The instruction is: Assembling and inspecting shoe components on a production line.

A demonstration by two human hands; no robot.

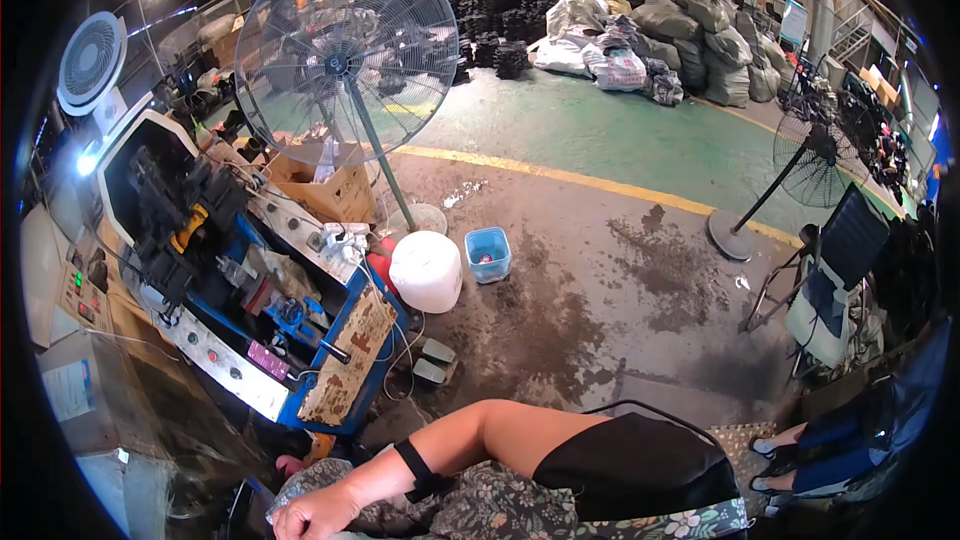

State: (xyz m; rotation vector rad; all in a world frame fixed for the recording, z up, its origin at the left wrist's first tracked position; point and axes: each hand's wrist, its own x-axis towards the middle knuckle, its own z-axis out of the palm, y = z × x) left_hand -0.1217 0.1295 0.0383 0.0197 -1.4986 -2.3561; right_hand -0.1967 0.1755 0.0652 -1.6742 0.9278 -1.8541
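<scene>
My right hand (pixel 318 514) is at the lower edge, left of centre, with its fingers curled inward and partly cut off by the picture's rim. What they hold, if anything, is hidden. The bare forearm lies across my dark floral apron (pixel 505 502), a black band (pixel 411 461) around it near the wrist. Beyond the hand stands a blue and white workshop machine (pixel 275 315) with dark clamps, a blue fitting and buttons on its front. A small pink object (pixel 290 465), too unclear to name, shows just above the hand. My left hand is out of the picture.
A large pedestal fan (pixel 345 65) stands behind the machine, near a white plastic drum (pixel 426 272) and a blue bucket (pixel 488 254). At right are another fan (pixel 820 145), a chair (pixel 825 290) and another person's legs (pixel 825 445). Stuffed sacks (pixel 690 30) pile up far back.
</scene>
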